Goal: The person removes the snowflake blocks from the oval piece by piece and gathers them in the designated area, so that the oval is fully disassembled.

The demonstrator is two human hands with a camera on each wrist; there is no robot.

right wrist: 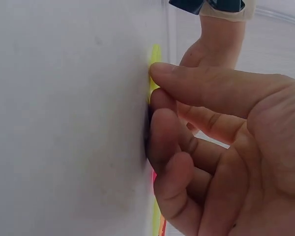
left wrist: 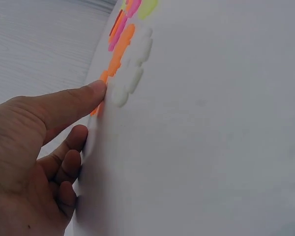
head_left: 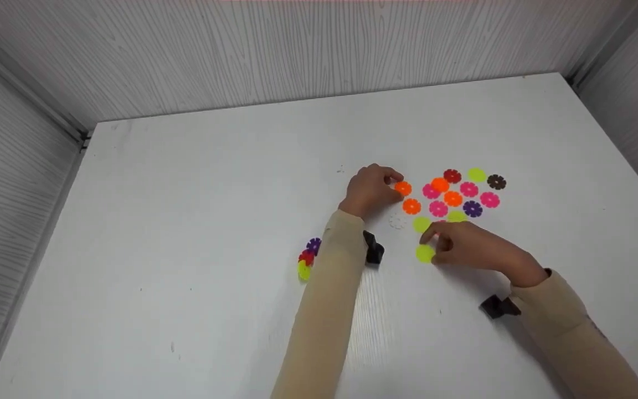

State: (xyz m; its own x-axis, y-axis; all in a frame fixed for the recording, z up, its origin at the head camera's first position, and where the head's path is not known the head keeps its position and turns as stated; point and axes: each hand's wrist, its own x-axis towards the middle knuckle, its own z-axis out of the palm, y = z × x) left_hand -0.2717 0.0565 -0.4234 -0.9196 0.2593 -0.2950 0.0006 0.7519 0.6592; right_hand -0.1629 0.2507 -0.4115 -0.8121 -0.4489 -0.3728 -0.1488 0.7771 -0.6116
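Note:
In the head view my left hand [head_left: 373, 188] has thumb and index finger at the two sides of an orange notched disc [head_left: 404, 188], pinching it by the rim on the table. The left wrist view shows the thumb against that orange disc [left wrist: 97, 105]. Nearer my body, the right hand [head_left: 474, 247] pinches a yellow disc [head_left: 425, 254] by its edge. In the right wrist view the yellow disc [right wrist: 156, 54] shows edge-on beyond the thumb tip. Close by lie another orange disc [head_left: 411, 206], a white disc [head_left: 397, 222] and a second yellow disc [head_left: 421, 224].
Several notched discs lie flat beyond the right hand, among them a purple one [head_left: 472, 209], a brown one [head_left: 497, 182] and a red one [head_left: 452, 176]. Left of the left sleeve is a joined piece of purple, red and yellow discs [head_left: 306, 258]. Grey panels [head_left: 297, 50] border the white table.

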